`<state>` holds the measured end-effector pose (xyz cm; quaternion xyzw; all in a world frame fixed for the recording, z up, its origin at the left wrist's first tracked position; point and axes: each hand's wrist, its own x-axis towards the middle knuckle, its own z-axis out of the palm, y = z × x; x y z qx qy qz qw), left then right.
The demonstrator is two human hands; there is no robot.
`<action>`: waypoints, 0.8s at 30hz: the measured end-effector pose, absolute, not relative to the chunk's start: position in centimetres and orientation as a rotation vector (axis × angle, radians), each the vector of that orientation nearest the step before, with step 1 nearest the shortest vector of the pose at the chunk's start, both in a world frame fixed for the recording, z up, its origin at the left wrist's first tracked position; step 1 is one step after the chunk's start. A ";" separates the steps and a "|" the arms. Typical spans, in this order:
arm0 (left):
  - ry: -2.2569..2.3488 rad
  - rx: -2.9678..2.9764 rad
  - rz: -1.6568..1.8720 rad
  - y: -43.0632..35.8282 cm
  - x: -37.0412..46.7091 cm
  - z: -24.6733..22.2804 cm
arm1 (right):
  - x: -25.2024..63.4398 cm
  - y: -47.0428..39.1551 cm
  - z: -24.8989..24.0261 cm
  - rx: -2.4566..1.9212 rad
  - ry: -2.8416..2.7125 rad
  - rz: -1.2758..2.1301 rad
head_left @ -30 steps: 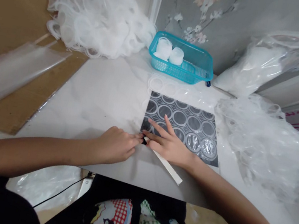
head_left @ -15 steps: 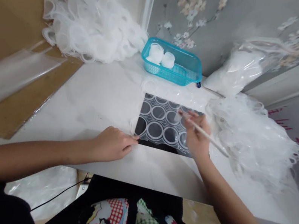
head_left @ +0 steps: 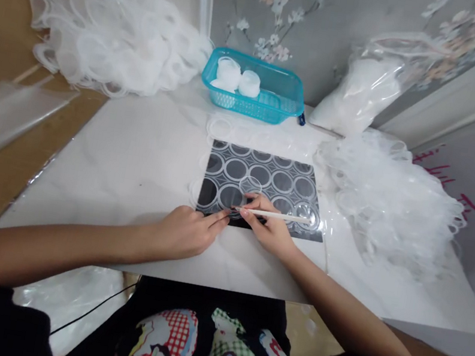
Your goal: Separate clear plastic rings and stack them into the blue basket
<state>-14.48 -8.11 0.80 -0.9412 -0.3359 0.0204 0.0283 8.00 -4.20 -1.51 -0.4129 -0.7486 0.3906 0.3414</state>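
Observation:
A clear plastic sheet with rows of pale rings (head_left: 282, 181) lies over a black board (head_left: 301, 235) on the white table. My left hand (head_left: 192, 232) rests at the front edge, its index finger stretched onto the sheet and the other fingers partly bent. My right hand (head_left: 270, 226) is closed around a thin white stick (head_left: 290, 218) with a dark tip, the tip pointing left close to my left fingertips. A clear ring-shaped piece (head_left: 251, 185) stands out just above my right fingers; I cannot tell whether they touch it.
Behind the sheet stands a blue plastic basket (head_left: 276, 111) with white round stacks (head_left: 249, 84). Piles of clear ring-holed film (head_left: 111, 35) lie at the left and right. A filled clear bag (head_left: 356, 94) leans by the wall. A plastic sleeve (head_left: 4, 127) lies at far left.
My right hand has moved left and toward me with the stick, from the sheet's right side to near my left fingers. The stick now lies nearly level. The view has shifted a little.

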 end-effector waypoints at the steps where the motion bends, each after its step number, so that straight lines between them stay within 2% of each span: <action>1: -1.020 -2.901 0.061 -8.1 -14.4 0.6 | 7.9 -4.3 -1.5 -1.073 -1.952 1.013; 10: -1.112 -2.953 0.051 -8.1 -14.5 0.2 | 8.0 -4.3 -1.6 -1.072 -2.079 0.823; 18: -1.348 -3.084 0.070 -7.6 -14.3 1.1 | 7.9 -5.3 -1.5 -0.793 -2.595 0.022; 21: -1.426 -3.106 0.092 -7.3 -14.3 1.3 | 8.2 -1.9 -0.1 -0.897 -2.404 -0.118; 24: -1.458 -3.130 0.081 -7.2 -14.5 1.3 | 8.8 1.9 1.7 -1.179 -1.871 -0.097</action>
